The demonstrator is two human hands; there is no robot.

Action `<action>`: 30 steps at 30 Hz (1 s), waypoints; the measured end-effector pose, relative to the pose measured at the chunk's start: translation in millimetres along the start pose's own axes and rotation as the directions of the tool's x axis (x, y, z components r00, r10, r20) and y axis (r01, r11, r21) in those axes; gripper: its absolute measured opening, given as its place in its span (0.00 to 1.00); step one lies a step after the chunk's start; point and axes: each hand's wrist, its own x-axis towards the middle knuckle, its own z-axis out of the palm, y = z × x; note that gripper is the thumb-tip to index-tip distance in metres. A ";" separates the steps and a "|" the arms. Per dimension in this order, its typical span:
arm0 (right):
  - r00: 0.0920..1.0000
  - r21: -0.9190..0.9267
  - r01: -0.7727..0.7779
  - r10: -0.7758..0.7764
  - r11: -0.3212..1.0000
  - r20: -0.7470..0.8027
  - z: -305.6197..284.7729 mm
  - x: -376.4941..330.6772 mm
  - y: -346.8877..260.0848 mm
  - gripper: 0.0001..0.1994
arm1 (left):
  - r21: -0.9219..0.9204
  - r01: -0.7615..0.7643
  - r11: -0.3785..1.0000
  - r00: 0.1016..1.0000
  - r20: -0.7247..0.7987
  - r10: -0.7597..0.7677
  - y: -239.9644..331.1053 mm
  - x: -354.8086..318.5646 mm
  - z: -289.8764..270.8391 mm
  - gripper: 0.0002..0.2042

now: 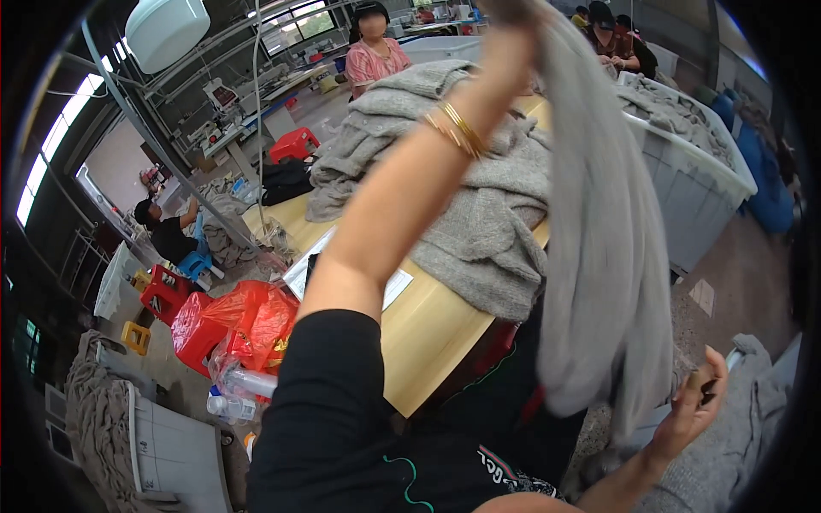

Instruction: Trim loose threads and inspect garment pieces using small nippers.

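The raised left hand (513, 12) clutches a grey knit (599, 222), likely soft, limp (best gripped where it bunches); the right hand (689, 409), half-curled, seems empty.

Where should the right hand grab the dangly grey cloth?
Probably the loose bottom end, from the right: the grey cloth hangs in long folds from the raised left hand, and the right hand is low, on that side.
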 end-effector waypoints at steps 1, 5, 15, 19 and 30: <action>1.000 -0.147 -0.007 0.011 0.989 0.025 -1.9 -4.5 3.5 0.17 | -0.444 0.141 0.885 0.980 -0.063 -0.187 -3.9 16.4 -29.8 0.11; 0.992 -0.265 -0.089 0.110 0.960 0.066 -1.0 -24.8 11.0 0.17 | -0.584 0.200 0.787 0.769 -0.404 -0.496 11.1 31.0 -115.5 0.10; 0.944 -0.288 -0.264 0.308 0.920 0.120 12.1 -15.8 -10.6 0.18 | -0.605 0.671 0.428 0.715 0.377 -0.589 -69.2 -196.6 -3.8 0.32; 0.930 -0.109 -0.255 0.274 0.961 0.244 5.1 -45.2 -5.4 0.17 | -0.429 0.848 0.311 0.507 0.827 -0.242 63.1 -270.1 134.4 0.23; 0.913 0.042 -0.282 0.255 0.958 0.319 -23.8 -67.0 -31.5 0.16 | -0.551 0.759 0.348 0.384 0.810 0.444 393.5 -412.5 238.0 0.48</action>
